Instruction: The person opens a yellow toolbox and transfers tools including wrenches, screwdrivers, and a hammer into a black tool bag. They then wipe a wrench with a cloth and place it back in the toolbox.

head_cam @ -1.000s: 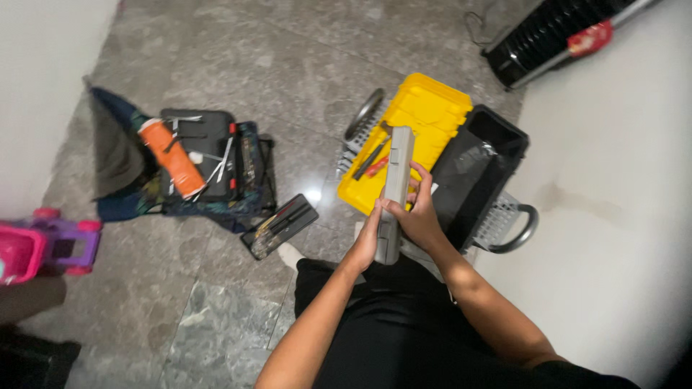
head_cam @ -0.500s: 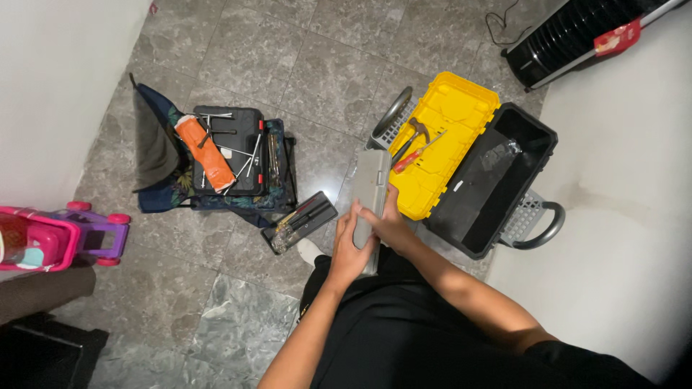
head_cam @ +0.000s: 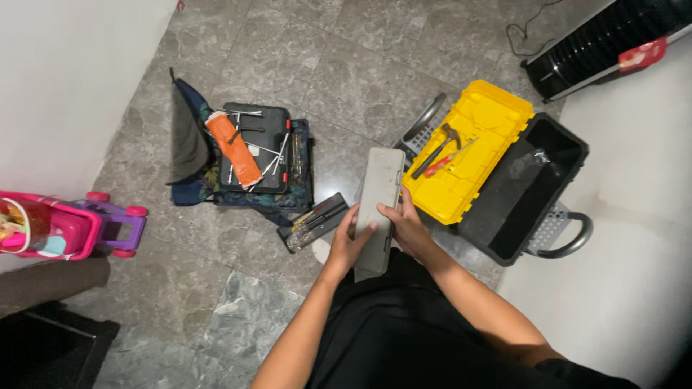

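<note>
Grey flat case [head_cam: 378, 205] in both hands

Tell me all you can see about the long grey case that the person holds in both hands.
The grey case is long, flat and rectangular with rounded corners, apparently plastic or metal. It looks closed, its broad face toward the camera. It is held above the stone floor, long axis pointing away from the person, far end near the yellow toolbox tray. The left hand grips its near left edge, the right hand its right edge. Only the hands touch it.
</note>
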